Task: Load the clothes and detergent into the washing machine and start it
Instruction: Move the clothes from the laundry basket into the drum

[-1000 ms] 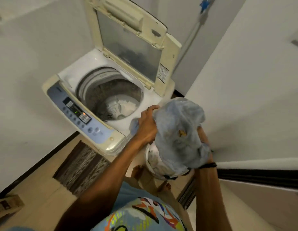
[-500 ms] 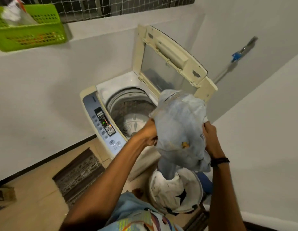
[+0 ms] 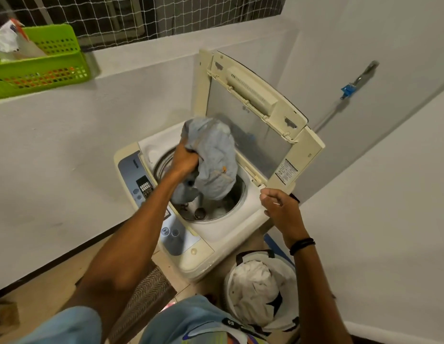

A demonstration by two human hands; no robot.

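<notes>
Now | left hand (image 3: 184, 162) grips light-blue garment (image 3: 213, 157) | over drum (image 3: 237, 194)

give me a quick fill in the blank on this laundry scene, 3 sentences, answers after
1. The left hand grips a light blue garment over the open ____ of the washing machine.
2. The machine's lid stands ____.
3. The laundry basket on the floor holds ____ cloth, below the right hand.

Missing words: drum; open; white
</notes>
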